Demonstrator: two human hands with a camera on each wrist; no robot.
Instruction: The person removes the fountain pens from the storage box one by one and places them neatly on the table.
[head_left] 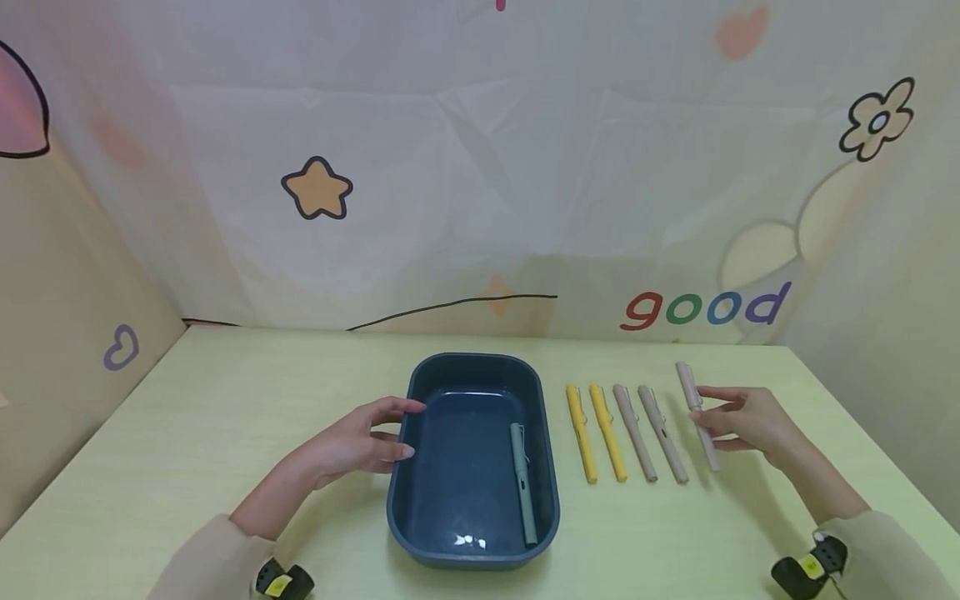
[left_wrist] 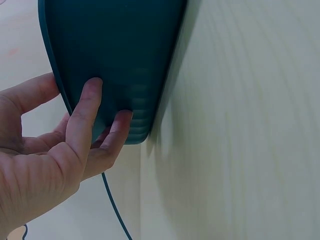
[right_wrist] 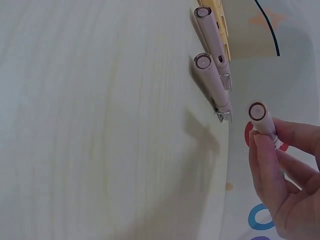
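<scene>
My right hand (head_left: 753, 421) pinches a pale pinkish-grey capped pen (head_left: 687, 385) between thumb and fingers. It is lifted off the table, its round end (right_wrist: 257, 111) facing the camera in the right wrist view. My left hand (head_left: 367, 440) holds the left rim of a dark blue rectangular bin (head_left: 397, 500), fingertips over the edge and on the outer wall (left_wrist: 125, 50). Inside the bin, along its right side, lies a blue-green pen (head_left: 522, 483). Two more pinkish-grey pens (head_left: 635, 433) (head_left: 663, 433) lie on the table, left of the held one.
Two yellow pens (head_left: 581, 433) (head_left: 608, 433) lie side by side between the bin and the pinkish-grey pens. The pale wooden table (head_left: 247, 400) ends at a printed cloth backdrop (head_left: 525, 183) behind, with more cloth at both sides.
</scene>
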